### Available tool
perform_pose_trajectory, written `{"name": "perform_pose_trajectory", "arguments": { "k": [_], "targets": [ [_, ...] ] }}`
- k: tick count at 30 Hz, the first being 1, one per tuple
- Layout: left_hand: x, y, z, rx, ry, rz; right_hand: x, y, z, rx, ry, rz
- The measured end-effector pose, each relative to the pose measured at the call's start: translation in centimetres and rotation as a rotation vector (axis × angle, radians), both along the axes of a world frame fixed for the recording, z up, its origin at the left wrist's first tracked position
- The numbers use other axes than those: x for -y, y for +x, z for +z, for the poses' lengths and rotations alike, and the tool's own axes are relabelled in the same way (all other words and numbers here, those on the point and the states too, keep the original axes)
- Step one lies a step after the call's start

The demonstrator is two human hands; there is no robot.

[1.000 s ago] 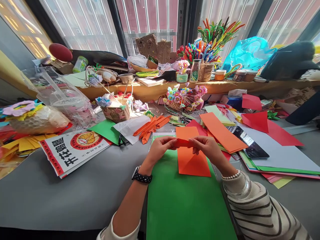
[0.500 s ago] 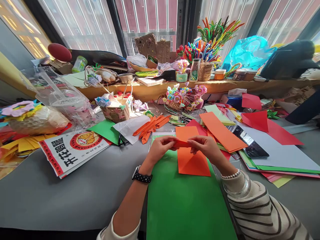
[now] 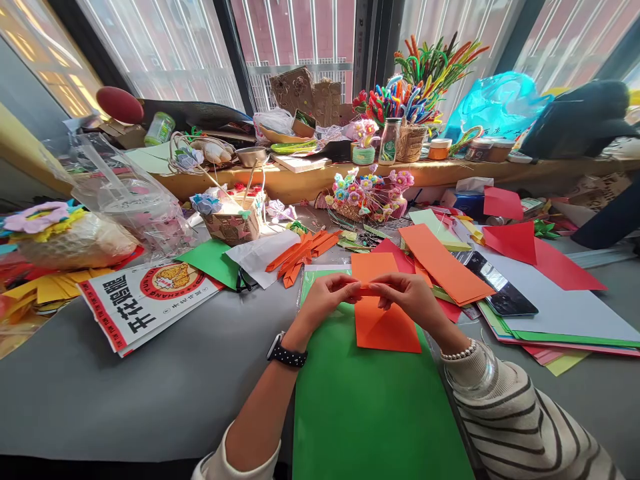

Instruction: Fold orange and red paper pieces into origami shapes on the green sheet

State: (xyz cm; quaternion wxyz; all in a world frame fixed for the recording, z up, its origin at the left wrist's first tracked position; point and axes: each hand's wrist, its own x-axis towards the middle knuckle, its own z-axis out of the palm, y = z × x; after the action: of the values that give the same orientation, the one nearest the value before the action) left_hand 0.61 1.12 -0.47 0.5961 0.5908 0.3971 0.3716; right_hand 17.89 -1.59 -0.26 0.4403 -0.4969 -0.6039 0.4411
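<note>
Left hand (image 3: 327,295) + right hand (image 3: 411,293) fingers pinching orange paper strip (image 3: 367,292), centre. Upper right: brown woven basket (image 3: 412,144), multicoloured fuzzy stems (image 3: 395,101) inside.

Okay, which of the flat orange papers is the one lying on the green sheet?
The orange rectangle beneath your left hand and right hand, on the green sheet. The other flat orange papers lie farther right, near the phone.

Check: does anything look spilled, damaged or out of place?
The phone looks out of place: it lies slanted on the paper stack, partly covered by orange paper. No spill or damage stands out; the left hand and right hand pinch a small orange piece.
</note>
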Motion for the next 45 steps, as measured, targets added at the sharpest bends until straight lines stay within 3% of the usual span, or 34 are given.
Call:
{"name": "perform_pose_trajectory", "arguments": {
  "k": [22, 32, 45],
  "targets": [
    [-0.18, 0.14, -0.46, 0.02, 0.008, 0.055, -0.29, 0.03, -0.72, 0.009, 0.006, -0.024],
    [-0.04, 0.07, -0.14, 0.043, -0.147, 0.014, -0.23, 0.07, -0.56, 0.042, 0.026, -0.029],
    [-0.19, 0.22, -0.46, 0.035, -0.033, 0.092, -0.14, -0.04, -0.82, 0.047, 0.032, -0.026]
  ]
}}
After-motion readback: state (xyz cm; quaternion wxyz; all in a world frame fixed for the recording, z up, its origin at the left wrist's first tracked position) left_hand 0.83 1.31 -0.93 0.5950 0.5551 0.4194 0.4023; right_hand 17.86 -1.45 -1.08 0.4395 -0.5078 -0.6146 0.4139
